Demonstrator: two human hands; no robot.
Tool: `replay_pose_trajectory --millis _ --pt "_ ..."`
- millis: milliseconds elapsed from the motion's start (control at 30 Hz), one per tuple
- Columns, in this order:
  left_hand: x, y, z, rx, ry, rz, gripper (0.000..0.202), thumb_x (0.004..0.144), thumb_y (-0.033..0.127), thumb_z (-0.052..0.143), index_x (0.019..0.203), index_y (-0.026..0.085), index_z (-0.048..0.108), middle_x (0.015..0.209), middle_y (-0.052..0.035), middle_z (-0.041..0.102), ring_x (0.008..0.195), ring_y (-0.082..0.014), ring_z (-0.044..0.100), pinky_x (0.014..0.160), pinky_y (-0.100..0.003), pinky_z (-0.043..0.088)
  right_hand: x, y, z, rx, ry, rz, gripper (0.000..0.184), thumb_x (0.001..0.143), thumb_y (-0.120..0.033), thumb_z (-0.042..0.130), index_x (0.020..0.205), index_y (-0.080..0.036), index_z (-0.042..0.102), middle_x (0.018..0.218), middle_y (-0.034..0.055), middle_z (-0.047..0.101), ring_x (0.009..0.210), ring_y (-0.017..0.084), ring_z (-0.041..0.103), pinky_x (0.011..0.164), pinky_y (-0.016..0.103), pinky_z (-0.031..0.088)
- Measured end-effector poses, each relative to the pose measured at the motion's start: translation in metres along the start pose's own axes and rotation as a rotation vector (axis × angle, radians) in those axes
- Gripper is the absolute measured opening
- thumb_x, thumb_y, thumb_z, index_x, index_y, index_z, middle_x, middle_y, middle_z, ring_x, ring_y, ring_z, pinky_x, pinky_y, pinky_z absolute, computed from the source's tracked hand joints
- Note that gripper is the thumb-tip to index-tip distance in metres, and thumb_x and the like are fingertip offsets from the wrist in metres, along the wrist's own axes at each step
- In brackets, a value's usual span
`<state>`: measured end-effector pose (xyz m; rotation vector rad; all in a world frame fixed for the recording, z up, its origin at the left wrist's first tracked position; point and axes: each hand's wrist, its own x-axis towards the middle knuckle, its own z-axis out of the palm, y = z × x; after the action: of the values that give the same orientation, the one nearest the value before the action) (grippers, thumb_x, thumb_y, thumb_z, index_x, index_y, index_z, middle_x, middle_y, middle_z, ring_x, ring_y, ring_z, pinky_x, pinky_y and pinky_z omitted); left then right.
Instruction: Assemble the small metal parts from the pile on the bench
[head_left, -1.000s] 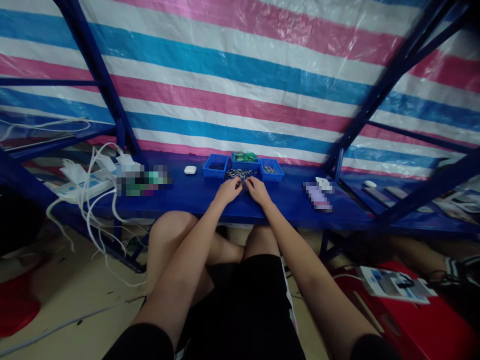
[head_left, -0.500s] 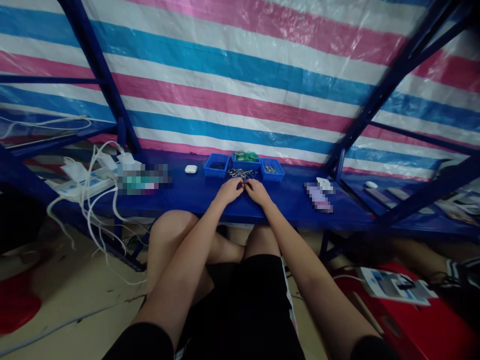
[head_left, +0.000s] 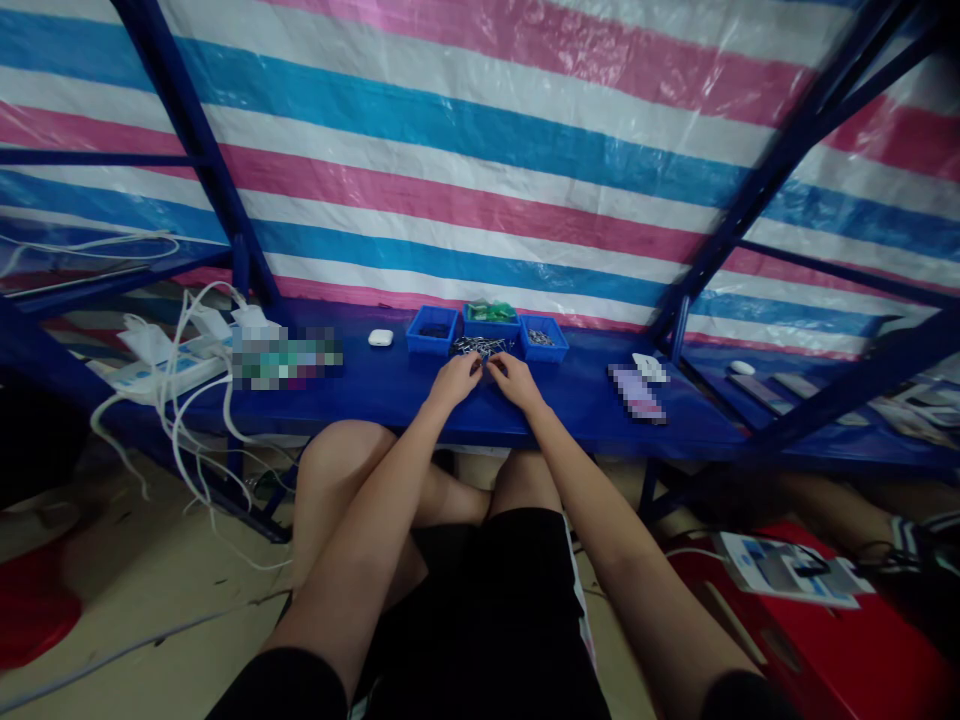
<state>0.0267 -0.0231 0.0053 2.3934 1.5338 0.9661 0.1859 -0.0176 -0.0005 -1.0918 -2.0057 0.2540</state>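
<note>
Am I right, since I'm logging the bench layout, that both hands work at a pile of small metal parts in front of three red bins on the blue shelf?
Not quite: the three bins are blue, not red, as the head view shows. The rest holds: the left hand and right hand meet at the pile of small metal parts just in front of the bins on the blue shelf.

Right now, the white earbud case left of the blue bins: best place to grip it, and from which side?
Grip the white earbud case across its short sides, from above. It lies flat on the blue shelf, low and rounded, with bare shelf around it; the left blue bin stands apart, probably leaving finger room.
</note>
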Motion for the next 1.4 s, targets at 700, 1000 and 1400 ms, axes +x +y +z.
replay_pose_trajectory --millis 700,1000,1400 --pt "0.002 -0.001 0.002 0.001 0.086 0.009 0.024 0.090 0.026 0.038 0.098 0.018 0.059 0.097 -0.0078 0.063 0.094 -0.0195 0.056 0.082 -0.029 0.044 0.003 0.016 0.003 -0.081 0.041 0.074 0.019 0.086 -0.026 0.043 0.090 -0.018 0.060 0.086 0.0057 0.061 0.081 0.017 0.056 0.078 0.028 0.042" --pt "0.000 0.001 0.000 0.003 0.103 -0.006 0.027 0.091 0.030 0.035 0.090 0.018 0.059 0.092 -0.0078 0.063 0.089 -0.0182 0.057 0.077 -0.027 0.044 0.003 0.014 0.005 -0.133 -0.050 0.089 0.022 0.091 -0.025 0.033 0.086 -0.019 0.053 0.081 0.0052 0.060 0.076 0.017 0.053 0.072 0.027 0.039" --pt "0.002 -0.004 0.003 -0.017 0.056 -0.009 0.020 0.089 0.025 0.040 0.093 0.018 0.059 0.095 -0.0091 0.062 0.092 -0.0201 0.057 0.079 -0.030 0.044 0.000 0.009 0.001 0.042 0.024 0.092 0.017 0.080 -0.021 0.042 0.093 -0.019 0.054 0.086 0.0038 0.061 0.080 0.016 0.057 0.077 0.029 0.043"
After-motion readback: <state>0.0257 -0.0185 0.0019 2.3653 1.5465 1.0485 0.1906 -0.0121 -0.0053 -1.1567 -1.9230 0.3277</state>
